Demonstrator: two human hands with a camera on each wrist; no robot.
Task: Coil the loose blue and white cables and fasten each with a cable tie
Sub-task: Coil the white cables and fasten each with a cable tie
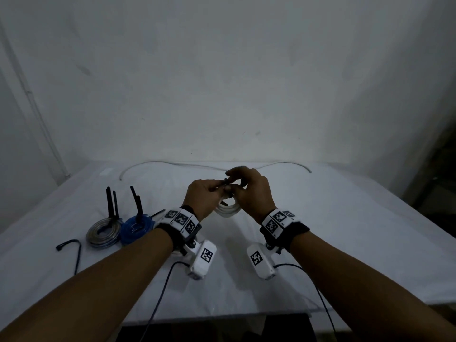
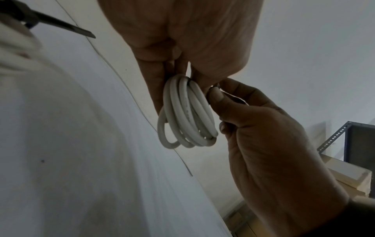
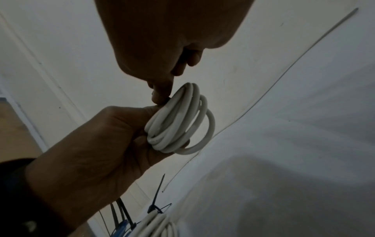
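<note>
Both hands meet above the bench point(image 1: 320, 243): left hand point(image 1: 201, 197) and right hand point(image 1: 251, 191) each pinch the black cable tie point(image 1: 225, 181) around the white coil point(image 1: 228, 209).

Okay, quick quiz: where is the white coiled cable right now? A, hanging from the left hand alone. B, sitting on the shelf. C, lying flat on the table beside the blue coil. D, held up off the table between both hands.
D: the white coiled cable hangs clear of the table, gripped by the left hand and the right hand.
</note>
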